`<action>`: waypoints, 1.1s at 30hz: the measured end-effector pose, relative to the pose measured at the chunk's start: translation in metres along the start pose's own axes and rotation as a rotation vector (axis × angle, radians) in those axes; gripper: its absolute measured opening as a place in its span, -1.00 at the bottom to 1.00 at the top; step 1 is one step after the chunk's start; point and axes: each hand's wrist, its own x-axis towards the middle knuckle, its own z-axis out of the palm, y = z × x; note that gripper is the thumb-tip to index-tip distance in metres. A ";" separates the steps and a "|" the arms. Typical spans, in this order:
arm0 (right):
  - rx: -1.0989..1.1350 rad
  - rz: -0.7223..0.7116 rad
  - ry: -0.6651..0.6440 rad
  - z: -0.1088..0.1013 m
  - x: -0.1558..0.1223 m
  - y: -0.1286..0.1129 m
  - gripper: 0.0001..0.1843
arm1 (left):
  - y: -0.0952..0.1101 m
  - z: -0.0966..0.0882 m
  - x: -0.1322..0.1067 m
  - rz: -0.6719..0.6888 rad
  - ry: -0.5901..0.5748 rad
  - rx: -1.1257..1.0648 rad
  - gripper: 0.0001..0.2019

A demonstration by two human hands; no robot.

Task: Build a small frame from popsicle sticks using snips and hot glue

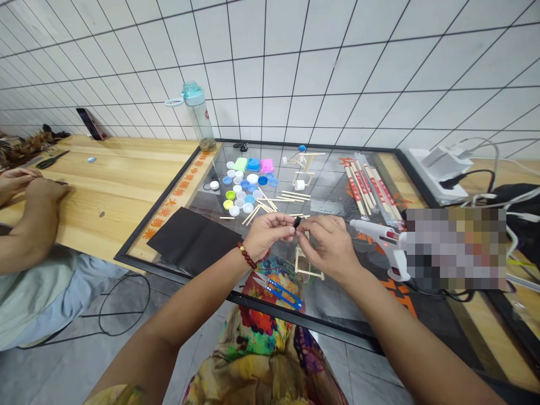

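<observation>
Above the glass panel's near middle, my left hand (pixel 270 235) pinches a small black piece (pixel 297 223) between thumb and fingers. The fingers of my right hand (pixel 327 242) close on the other side of that same piece; what it is made of is too small to tell. Under my right hand stands a small frame of wooden sticks (pixel 302 264), partly covered by it. Blue-handled thread snips (pixel 283 293) lie nearer the front edge. To the left is a sheet of black paper (pixel 192 241). Just beyond my hands, loose wooden sticks (pixel 264 207) are scattered.
Several bottle caps (pixel 252 179) and coloured clay packs (pixel 253 164) lie further back, beside another stick structure (pixel 304 163). Packaged sticks (pixel 371 188), a glue gun (pixel 382 239) and a power strip (pixel 439 174) occupy the right. A water bottle (pixel 198 115) stands back left; another person's hands (pixel 42 188) are far left.
</observation>
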 end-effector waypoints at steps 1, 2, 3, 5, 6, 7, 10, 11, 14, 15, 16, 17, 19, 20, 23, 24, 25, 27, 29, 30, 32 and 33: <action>-0.006 -0.003 0.010 0.000 0.000 0.000 -0.93 | 0.000 0.000 0.000 -0.001 0.011 -0.007 -0.65; -0.011 -0.006 0.021 0.000 -0.001 0.001 -0.93 | 0.001 0.000 0.000 -0.005 0.022 -0.017 -0.65; -0.016 -0.011 0.033 0.000 -0.001 0.001 -0.91 | 0.001 0.000 0.001 -0.009 0.033 -0.031 -0.64; -0.027 -0.022 0.046 0.000 -0.002 0.002 -0.88 | 0.002 0.000 0.001 -0.023 0.051 -0.061 -0.64; -0.036 -0.031 0.046 0.000 -0.002 0.002 -0.87 | 0.002 0.000 0.001 -0.029 0.058 -0.071 -0.64; -0.045 -0.041 0.046 0.000 -0.002 0.003 -0.86 | 0.002 0.000 0.001 -0.036 0.064 -0.079 -0.64; -0.074 -0.069 0.039 0.000 -0.002 0.003 -0.86 | 0.003 0.001 0.000 -0.052 0.069 -0.091 -0.64; -0.079 -0.074 0.037 0.000 -0.002 0.003 -0.87 | 0.003 0.001 0.000 -0.057 0.068 -0.099 -0.65; -0.084 -0.075 0.030 0.000 -0.002 0.002 -0.87 | 0.003 0.002 0.000 -0.078 0.055 -0.123 -0.64; -0.087 -0.078 0.033 -0.001 -0.001 0.002 -0.86 | 0.003 0.002 0.000 -0.082 0.050 -0.129 -0.64; -0.089 -0.081 0.040 -0.001 -0.001 0.002 -0.85 | 0.003 0.002 0.000 -0.083 0.047 -0.135 -0.63; -0.088 -0.082 0.050 -0.001 -0.001 0.002 -0.84 | 0.003 0.002 0.000 -0.081 0.047 -0.141 -0.63; -0.077 -0.073 0.077 -0.001 -0.001 0.002 -0.82 | 0.003 0.002 0.000 -0.074 0.057 -0.157 -0.62; -0.069 -0.065 0.089 -0.001 -0.001 0.002 -0.81 | 0.003 0.001 0.000 -0.071 0.064 -0.163 -0.62; -0.061 -0.067 0.099 -0.001 -0.001 0.003 -0.80 | 0.003 0.001 0.000 -0.069 0.075 -0.174 -0.61; -0.066 -0.076 0.098 -0.001 -0.001 0.003 -0.80 | 0.003 0.001 0.000 -0.069 0.076 -0.175 -0.61; -0.072 -0.089 0.098 -0.001 -0.001 0.003 -0.80 | 0.003 0.001 0.000 -0.069 0.075 -0.176 -0.61; -0.087 -0.112 0.102 0.000 -0.002 0.003 -0.80 | 0.003 0.002 0.000 -0.070 0.072 -0.173 -0.62; -0.100 -0.125 0.104 -0.001 -0.001 0.004 -0.81 | 0.004 0.002 0.000 -0.071 0.067 -0.170 -0.62; -0.106 -0.130 0.104 -0.001 -0.001 0.004 -0.82 | 0.004 0.002 0.000 -0.074 0.065 -0.170 -0.62; -0.114 -0.135 0.103 -0.001 -0.001 0.004 -0.83 | 0.004 0.002 0.000 -0.084 0.058 -0.171 -0.62; -0.118 -0.138 0.103 -0.001 -0.001 0.004 -0.83 | 0.004 0.001 0.000 -0.090 0.054 -0.174 -0.63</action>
